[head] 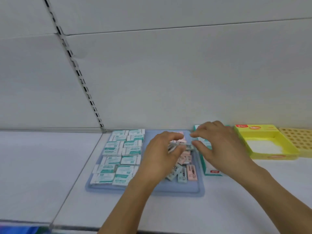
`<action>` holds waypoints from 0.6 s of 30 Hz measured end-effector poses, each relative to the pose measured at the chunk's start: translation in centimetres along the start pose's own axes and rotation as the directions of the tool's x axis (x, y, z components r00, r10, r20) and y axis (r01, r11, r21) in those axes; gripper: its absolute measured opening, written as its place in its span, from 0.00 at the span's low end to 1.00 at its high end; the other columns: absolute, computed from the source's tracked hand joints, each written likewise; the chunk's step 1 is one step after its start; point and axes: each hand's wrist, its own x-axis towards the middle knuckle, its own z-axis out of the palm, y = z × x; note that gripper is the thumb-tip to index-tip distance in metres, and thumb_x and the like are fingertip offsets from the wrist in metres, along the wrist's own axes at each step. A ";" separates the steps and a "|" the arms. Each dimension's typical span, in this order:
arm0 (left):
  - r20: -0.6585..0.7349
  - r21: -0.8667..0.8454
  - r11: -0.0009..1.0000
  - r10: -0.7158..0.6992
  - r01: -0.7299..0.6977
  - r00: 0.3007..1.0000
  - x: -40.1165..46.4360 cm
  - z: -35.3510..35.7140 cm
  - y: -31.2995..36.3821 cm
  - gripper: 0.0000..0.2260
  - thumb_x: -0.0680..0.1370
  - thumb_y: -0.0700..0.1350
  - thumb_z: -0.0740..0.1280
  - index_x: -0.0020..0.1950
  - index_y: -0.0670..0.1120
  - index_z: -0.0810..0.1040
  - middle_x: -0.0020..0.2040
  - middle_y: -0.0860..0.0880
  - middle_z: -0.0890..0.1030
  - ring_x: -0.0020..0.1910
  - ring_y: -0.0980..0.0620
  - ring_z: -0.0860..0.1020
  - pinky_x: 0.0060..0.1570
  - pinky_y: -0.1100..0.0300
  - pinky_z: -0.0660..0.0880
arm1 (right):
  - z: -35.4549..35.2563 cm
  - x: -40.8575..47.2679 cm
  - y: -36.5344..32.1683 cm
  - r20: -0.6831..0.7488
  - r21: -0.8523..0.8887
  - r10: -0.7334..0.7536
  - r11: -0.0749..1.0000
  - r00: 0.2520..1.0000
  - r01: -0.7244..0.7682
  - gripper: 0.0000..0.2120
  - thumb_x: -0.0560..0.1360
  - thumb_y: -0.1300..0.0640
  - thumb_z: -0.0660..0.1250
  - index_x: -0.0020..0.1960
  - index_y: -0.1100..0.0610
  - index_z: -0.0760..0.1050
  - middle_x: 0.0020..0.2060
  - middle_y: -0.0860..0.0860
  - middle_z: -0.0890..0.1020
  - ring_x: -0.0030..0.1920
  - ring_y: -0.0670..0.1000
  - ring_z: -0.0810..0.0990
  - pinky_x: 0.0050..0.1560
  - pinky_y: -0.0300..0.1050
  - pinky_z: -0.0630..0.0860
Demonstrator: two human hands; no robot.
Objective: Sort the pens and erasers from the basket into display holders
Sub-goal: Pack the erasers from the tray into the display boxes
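Pale blue plastic formed the shallow tray [108, 188] on a white shelf [50, 166], its left half packed with white-and-teal erasers [120, 156], its right heaped with loose pink and grey-blue erasers [184, 173]. Above that heap the left hand [160, 154], fingers curled, gripped a small bundle of erasers [179, 146]. The right hand [217, 146] pinched the bundle's end between thumb and forefinger. A teal-edged display box [209, 169] sat just right of the tray, beside a yellow display box [263, 142] and a yellow grid holder [298, 139].
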 end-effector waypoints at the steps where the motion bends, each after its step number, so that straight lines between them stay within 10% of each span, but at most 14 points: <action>1: -0.012 -0.007 1.000 -0.019 0.019 1.000 -0.8 -1.2 -0.7 0.12 0.77 0.49 0.69 0.60 0.53 0.79 0.56 0.58 0.80 0.57 0.62 0.75 0.60 0.67 0.69 | 0.4 0.3 -1.3 0.019 0.058 -0.027 0.998 0.999 0.026 0.15 0.73 0.45 0.60 0.48 0.49 0.83 0.43 0.47 0.81 0.45 0.53 0.78 0.44 0.46 0.67; 7: -0.135 0.112 0.977 -0.168 0.184 0.976 -5.5 -8.8 -6.5 0.10 0.76 0.46 0.71 0.57 0.54 0.81 0.53 0.62 0.79 0.54 0.63 0.76 0.52 0.76 0.67 | 3.3 1.3 -7.9 0.206 0.280 -0.186 0.952 0.961 0.125 0.16 0.76 0.40 0.62 0.56 0.46 0.80 0.49 0.44 0.80 0.53 0.49 0.75 0.53 0.47 0.70; 12: 0.161 0.264 0.924 -0.325 0.276 0.932 -7.3 -13.7 -8.7 0.18 0.76 0.48 0.72 0.65 0.54 0.76 0.61 0.58 0.76 0.57 0.61 0.73 0.57 0.72 0.68 | 5.7 2.5 -12.0 0.385 0.207 -0.231 0.965 0.894 0.161 0.22 0.75 0.37 0.64 0.64 0.48 0.74 0.55 0.47 0.75 0.56 0.48 0.70 0.55 0.45 0.68; 18: 0.187 0.311 0.914 -0.327 0.260 0.926 -6.8 -13.8 -8.4 0.23 0.75 0.45 0.72 0.69 0.54 0.72 0.59 0.58 0.72 0.58 0.60 0.71 0.53 0.75 0.67 | 6.0 3.6 -13.4 0.544 0.261 -0.167 0.965 0.822 0.023 0.19 0.75 0.42 0.67 0.62 0.48 0.73 0.50 0.44 0.74 0.52 0.46 0.73 0.55 0.46 0.73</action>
